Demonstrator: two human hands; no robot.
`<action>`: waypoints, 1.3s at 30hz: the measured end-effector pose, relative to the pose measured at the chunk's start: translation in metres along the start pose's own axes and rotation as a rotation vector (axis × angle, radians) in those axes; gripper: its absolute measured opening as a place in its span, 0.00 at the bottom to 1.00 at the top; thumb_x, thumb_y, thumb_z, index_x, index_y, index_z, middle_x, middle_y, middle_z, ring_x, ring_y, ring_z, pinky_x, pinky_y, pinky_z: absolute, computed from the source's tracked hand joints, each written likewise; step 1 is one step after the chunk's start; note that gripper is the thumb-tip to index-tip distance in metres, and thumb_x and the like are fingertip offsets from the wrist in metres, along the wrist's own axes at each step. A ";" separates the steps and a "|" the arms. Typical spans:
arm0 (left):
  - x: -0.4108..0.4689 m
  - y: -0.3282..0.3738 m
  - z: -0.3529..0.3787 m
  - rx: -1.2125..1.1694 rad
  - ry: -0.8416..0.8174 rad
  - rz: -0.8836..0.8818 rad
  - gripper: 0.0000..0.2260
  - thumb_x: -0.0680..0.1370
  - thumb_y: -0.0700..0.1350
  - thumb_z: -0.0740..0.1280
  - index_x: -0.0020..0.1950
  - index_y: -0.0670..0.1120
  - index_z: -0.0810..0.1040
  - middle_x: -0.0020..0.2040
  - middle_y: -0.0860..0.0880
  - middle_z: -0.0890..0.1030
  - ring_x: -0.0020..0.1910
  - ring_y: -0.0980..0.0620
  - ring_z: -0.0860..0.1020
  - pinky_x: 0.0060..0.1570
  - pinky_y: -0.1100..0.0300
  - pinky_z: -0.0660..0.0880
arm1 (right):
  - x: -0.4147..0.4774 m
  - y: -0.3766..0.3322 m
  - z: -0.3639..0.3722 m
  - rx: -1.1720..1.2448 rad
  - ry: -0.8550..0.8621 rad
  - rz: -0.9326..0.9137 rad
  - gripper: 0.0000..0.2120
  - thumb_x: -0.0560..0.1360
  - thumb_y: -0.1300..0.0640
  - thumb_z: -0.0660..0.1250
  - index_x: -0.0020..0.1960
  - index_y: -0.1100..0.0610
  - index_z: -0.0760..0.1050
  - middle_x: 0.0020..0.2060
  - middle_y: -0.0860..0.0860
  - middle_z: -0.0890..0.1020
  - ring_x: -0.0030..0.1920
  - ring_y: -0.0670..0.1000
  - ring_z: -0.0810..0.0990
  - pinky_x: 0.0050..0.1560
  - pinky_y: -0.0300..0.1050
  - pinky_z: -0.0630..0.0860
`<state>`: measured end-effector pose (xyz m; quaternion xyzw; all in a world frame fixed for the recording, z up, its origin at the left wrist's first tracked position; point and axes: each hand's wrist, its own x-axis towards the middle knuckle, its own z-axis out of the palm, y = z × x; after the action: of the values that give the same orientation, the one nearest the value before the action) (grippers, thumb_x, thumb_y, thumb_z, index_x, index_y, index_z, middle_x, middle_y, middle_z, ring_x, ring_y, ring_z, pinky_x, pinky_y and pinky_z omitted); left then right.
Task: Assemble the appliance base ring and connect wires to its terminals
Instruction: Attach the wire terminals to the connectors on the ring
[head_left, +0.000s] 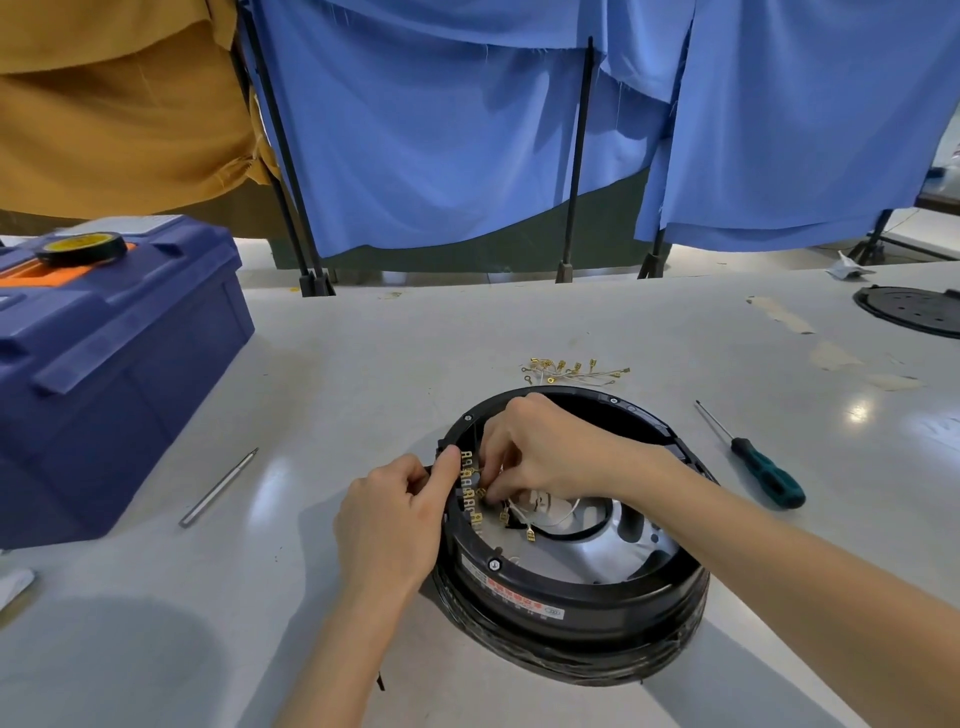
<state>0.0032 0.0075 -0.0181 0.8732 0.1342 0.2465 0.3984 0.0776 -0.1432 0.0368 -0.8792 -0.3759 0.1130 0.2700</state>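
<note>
**A:** Head view, nearest first: where is the base ring (571, 613), and what have the hands got?

**B:** It lies flat on the desk (363, 364) with its open side up, so its axis is vertical. The left hand (395, 519) grips the left rim, thumb up beside the terminals (467, 493). The right hand (550, 447) reaches inside and pinches a wire (566, 512) at its brass end.

**A:** How will they handle?

**B:** I'd judge the ring rigid and fairly weighty. The film round its outer wall may be slick, so hold it by the rim. The wire looks thin and limp, so pinch the stiff connector rather than the strand.

**A:** Which way do things run?

**B:** The terminal row follows the left inner wall, near to far. How each blade faces is too small to tell.

**A:** And beyond?

**B:** Spare wires (576, 370) lie just past the ring, a screwdriver (763, 470) to the right, and a toolbox (104, 389) far left.
</note>
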 end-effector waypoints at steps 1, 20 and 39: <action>0.000 0.000 0.000 -0.003 0.001 -0.001 0.26 0.75 0.59 0.66 0.24 0.47 0.62 0.20 0.53 0.67 0.27 0.50 0.65 0.29 0.57 0.59 | 0.001 0.000 -0.001 0.018 -0.009 0.003 0.05 0.67 0.62 0.77 0.36 0.54 0.83 0.36 0.58 0.84 0.30 0.56 0.82 0.34 0.44 0.78; -0.002 0.001 -0.001 0.001 0.009 0.030 0.27 0.76 0.58 0.66 0.23 0.48 0.60 0.19 0.53 0.65 0.25 0.51 0.63 0.29 0.57 0.58 | -0.003 -0.009 0.015 0.051 0.136 0.142 0.03 0.69 0.64 0.74 0.38 0.57 0.82 0.46 0.55 0.81 0.45 0.51 0.77 0.36 0.35 0.67; -0.002 0.000 0.000 -0.002 0.016 0.049 0.27 0.75 0.62 0.63 0.23 0.48 0.59 0.19 0.51 0.65 0.26 0.50 0.64 0.28 0.56 0.57 | 0.017 -0.024 0.023 0.303 0.242 0.549 0.07 0.71 0.68 0.56 0.36 0.62 0.69 0.40 0.62 0.81 0.58 0.61 0.76 0.57 0.57 0.76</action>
<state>0.0015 0.0069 -0.0189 0.8738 0.1159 0.2631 0.3921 0.0652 -0.1083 0.0309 -0.9047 -0.0691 0.1308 0.3997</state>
